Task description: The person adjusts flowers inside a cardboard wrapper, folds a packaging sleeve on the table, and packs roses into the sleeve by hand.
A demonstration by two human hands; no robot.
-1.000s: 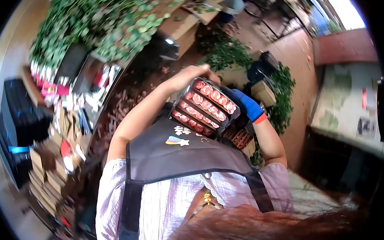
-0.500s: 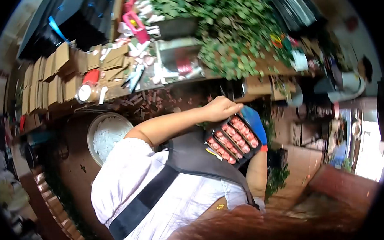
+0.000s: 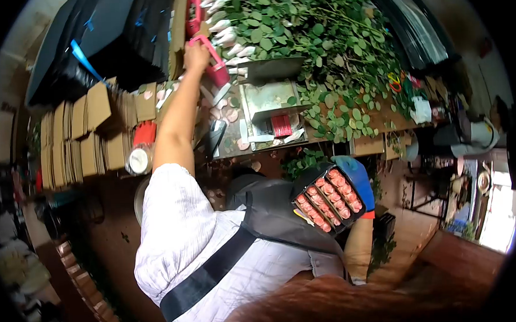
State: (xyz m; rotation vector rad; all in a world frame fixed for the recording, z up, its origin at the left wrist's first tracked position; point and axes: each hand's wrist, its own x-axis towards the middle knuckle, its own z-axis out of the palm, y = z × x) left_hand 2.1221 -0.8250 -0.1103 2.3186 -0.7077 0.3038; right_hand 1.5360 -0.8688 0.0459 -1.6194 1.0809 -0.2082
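Note:
My left hand [image 3: 196, 56] reaches across the table, fingers bunched at the edge of an open pink container [image 3: 217, 73]. Whatever those fingers hold is hidden. In a blue glove, my right hand [image 3: 355, 173] is wrapped round a bunch of pink roses [image 3: 328, 197] held against my dark apron [image 3: 272, 210]. Its blooms stand in rows, with dark strips between them and a dark wrap around the outside. Beside the pink container lies a row of white-wrapped flower heads [image 3: 225, 37].
Leafy stems [image 3: 321, 35] cover the table's far side. Near its front edge stand a metal stand [image 3: 269, 99], a jar with a white lid [image 3: 138, 160] and stacked cardboard pieces [image 3: 87, 126]. Black sheets [image 3: 111, 40] lean behind. Another person [image 3: 472, 135] is at the right.
My left hand has left the rose bunch and swung forward and left to the pink container. The right hand still holds the roses. The whole view has shifted slightly.

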